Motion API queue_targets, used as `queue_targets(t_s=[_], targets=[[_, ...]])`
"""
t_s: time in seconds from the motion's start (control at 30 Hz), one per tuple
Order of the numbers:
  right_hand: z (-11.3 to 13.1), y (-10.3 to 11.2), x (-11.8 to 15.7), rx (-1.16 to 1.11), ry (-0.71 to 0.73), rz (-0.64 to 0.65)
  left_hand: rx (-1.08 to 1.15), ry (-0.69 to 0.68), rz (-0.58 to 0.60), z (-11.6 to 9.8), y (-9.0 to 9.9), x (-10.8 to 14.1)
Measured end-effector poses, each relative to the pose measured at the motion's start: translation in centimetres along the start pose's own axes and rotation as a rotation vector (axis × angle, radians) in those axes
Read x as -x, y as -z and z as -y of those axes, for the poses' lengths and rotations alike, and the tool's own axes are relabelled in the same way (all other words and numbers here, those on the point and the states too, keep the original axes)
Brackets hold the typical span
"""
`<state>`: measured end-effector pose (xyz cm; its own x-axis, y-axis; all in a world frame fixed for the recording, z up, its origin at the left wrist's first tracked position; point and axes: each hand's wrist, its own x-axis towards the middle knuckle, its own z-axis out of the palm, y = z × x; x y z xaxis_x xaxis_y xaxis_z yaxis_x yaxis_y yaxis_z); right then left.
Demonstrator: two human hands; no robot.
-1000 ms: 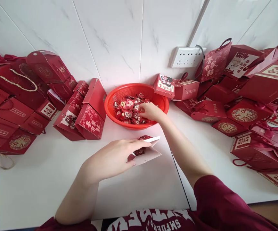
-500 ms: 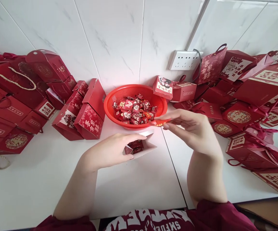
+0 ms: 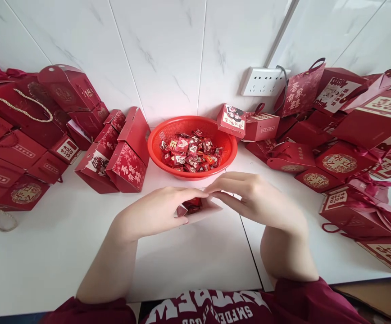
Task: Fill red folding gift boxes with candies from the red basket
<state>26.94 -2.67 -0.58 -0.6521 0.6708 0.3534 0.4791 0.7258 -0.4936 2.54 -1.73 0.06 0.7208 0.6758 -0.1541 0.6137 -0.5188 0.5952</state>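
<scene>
My left hand (image 3: 163, 206) grips a small paper box (image 3: 205, 213) with its open top facing me; thumb and fingers hold its left side. Red-wrapped candies (image 3: 193, 205) show inside. My right hand (image 3: 246, 198) reaches over the right side of the opening, its fingertips close together by the left fingertips. Whether anything is between those fingers is hidden. Just behind the box stands a red plastic basket (image 3: 155, 157) with a heap of wrapped candies (image 3: 192, 153) in it.
Two red boxes (image 3: 126, 166) stand left of the basket. Stacked red gift boxes (image 3: 16, 148) fill the far left, and more boxes (image 3: 337, 157) are piled on the right. A power strip (image 3: 265, 82) is on the tiled wall behind.
My right hand has moved left and down from beside the basket to the box opening. The red and yellow packet it held is no longer visible in its fingers. My left hand keeps its hold.
</scene>
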Motion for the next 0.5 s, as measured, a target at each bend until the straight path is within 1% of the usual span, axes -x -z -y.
queue_targets(t_s=[0.1, 0.17, 0.23, 0.3, 0.37, 0.43, 0.5], targets=[[0.2, 1.0, 0.8, 0.029, -0.056, -0.017, -0.001, -0.038, 0.014, -0.1, 0.0, 0.2], [0.0, 1.4, 1.2, 0.043, -0.107, 0.012, -0.003, -0.04, 0.021, -0.2, 0.0, 0.2], [-0.4, 1.4, 1.4, 0.034, -0.122, 0.056, -0.013, -0.049, 0.025, -0.2, 0.1, 0.1], [-0.8, 1.0, 1.3, 0.019, -0.103, 0.096, -0.037, -0.04, -0.015, -0.1, 0.2, -0.1], [-1.3, 0.4, 0.9, 0.028, -0.1, 0.102, -0.074, 0.017, -0.117, -0.1, 0.4, -0.3], [-1.8, -0.3, 0.3, 0.06, -0.157, 0.092, -0.091, 0.103, -0.2, 0.0, 0.7, -0.3], [-2.3, -1.0, -0.2, 0.092, -0.235, 0.089, -0.08, 0.168, -0.196, 0.1, 1.1, -0.4]])
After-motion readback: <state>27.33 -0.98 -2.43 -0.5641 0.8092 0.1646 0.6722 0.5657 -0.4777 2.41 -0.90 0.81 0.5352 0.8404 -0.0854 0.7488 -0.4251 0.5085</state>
